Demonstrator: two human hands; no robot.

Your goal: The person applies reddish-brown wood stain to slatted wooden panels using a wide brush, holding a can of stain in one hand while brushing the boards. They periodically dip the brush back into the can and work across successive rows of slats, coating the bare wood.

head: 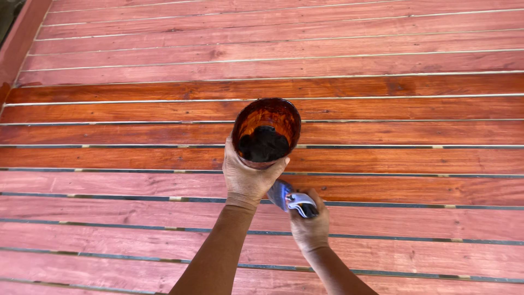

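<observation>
Head view, looking straight down onto a run of reddish wooden planks (382,224) laid side by side, thin gaps between them. The boards across the middle of the frame are a darker, glossier orange-brown; those above and below look paler and pinker.

At the centre of the frame the left hand (246,179) is wrapped around the lower part of an amber, see-through container (266,131), fingers curled close about its wall, thumb showing on the right side. The container is tipped with its open mouth facing up toward the camera, and a dark pool of liquid (264,145) sits in the bottom.

Just below and to the right, the right hand (310,226) is closed tight around the handle of a tool (295,201), grey and white where it shows. Its upper end disappears behind the left hand, so I cannot tell what kind of tool it is. The two hands are touching or very nearly so. Both forearms come up from the bottom edge.
</observation>
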